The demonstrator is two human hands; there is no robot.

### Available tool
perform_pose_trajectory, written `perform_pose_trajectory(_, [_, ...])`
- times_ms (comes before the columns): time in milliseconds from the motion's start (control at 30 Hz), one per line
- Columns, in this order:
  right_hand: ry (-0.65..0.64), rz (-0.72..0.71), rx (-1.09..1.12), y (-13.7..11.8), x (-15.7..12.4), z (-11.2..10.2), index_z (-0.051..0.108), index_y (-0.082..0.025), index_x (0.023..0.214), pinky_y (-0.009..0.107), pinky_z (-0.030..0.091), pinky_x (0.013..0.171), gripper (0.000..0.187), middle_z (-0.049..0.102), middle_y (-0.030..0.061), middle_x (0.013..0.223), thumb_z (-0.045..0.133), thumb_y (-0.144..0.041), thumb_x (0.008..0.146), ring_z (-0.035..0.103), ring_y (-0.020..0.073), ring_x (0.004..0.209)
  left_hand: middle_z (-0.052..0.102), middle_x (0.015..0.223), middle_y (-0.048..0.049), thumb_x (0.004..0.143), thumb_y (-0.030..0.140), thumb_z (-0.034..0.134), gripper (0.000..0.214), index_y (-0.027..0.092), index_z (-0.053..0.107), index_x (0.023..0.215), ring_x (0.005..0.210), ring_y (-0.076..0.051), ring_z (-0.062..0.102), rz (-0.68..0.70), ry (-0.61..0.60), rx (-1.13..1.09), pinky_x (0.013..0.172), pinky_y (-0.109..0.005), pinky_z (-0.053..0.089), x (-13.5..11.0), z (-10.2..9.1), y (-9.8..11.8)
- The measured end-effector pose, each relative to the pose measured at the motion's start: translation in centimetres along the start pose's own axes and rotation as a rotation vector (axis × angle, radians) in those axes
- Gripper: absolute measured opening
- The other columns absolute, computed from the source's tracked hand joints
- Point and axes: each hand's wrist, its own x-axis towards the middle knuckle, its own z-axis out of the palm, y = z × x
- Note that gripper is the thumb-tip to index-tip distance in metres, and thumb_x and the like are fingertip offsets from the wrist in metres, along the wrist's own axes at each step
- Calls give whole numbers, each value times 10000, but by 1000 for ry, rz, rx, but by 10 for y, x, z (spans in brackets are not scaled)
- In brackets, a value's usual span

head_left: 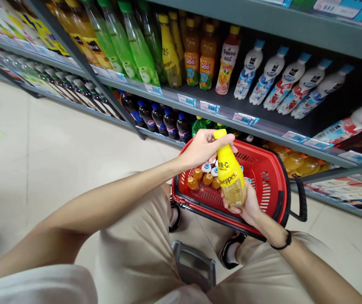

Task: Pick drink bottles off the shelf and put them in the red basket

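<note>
A yellow Schweppes bottle is held over a red shopping basket. My left hand is closed around its neck just under the yellow cap. My right hand cups the bottle's base from below, fingers wrapped on it. Inside the basket lie several small bottles with orange and white caps.
Grey store shelves run along the right, stocked with green, yellow and orange drinks, white yoghurt bottles and dark cola bottles lower down. The basket's black handle hangs to the right. Pale tiled floor spreads left.
</note>
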Motion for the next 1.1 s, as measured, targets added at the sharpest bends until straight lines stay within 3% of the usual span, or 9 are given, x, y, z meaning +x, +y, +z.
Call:
perform_pose_trajectory(233, [-70, -6, 7, -2, -2, 0, 701, -118, 784, 205, 192, 318, 581, 669, 109, 534, 491, -651, 882, 379, 98, 319, 806, 842, -112, 923, 625, 700, 520, 116, 772, 840, 355, -6, 412, 21, 2, 34, 342, -171, 289, 0, -1, -7])
perform_pose_trajectory(433, [-60, -18, 23, -3, -3, 2, 706, -123, 805, 189, 209, 322, 573, 683, 102, 562, 480, -642, 894, 467, 119, 361, 788, 779, -94, 926, 605, 706, 500, 116, 756, 837, 346, -11, 395, 19, 7, 35, 340, -170, 281, 1, -1, -9])
perform_pose_trajectory(567, [-78, -10, 14, -2, -2, 1, 702, -117, 796, 191, 199, 322, 589, 679, 113, 549, 458, -642, 900, 444, 113, 346, 785, 781, -89, 931, 594, 711, 489, 115, 759, 844, 349, -8, 395, 25, -1, 33, 342, -170, 277, 2, -2, -9])
perform_pose_trajectory(733, [-21, -19, 33, 0, -2, -1, 706, -124, 825, 185, 201, 317, 557, 710, 127, 607, 468, -622, 902, 533, 148, 392, 770, 737, -78, 928, 594, 715, 490, 115, 766, 837, 353, -12, 401, 27, 0, 22, 349, -174, 280, 2, -1, -9])
perform_pose_trajectory(900, [-35, -10, 4, 0, -3, -2, 706, -125, 809, 199, 222, 321, 549, 704, 128, 584, 454, -601, 916, 435, 118, 337, 805, 868, -111, 925, 628, 698, 529, 109, 746, 832, 360, -3, 403, 0, 8, 18, 349, -184, 287, 2, 0, -10])
perform_pose_trajectory(1100, [0, -6, 44, 0, -3, -1, 703, -128, 860, 200, 231, 313, 478, 720, 138, 660, 492, -555, 903, 559, 166, 411, 804, 858, -105, 910, 664, 691, 554, 115, 728, 838, 357, -2, 400, -38, 21, 18, 344, -187, 267, 3, 0, -13])
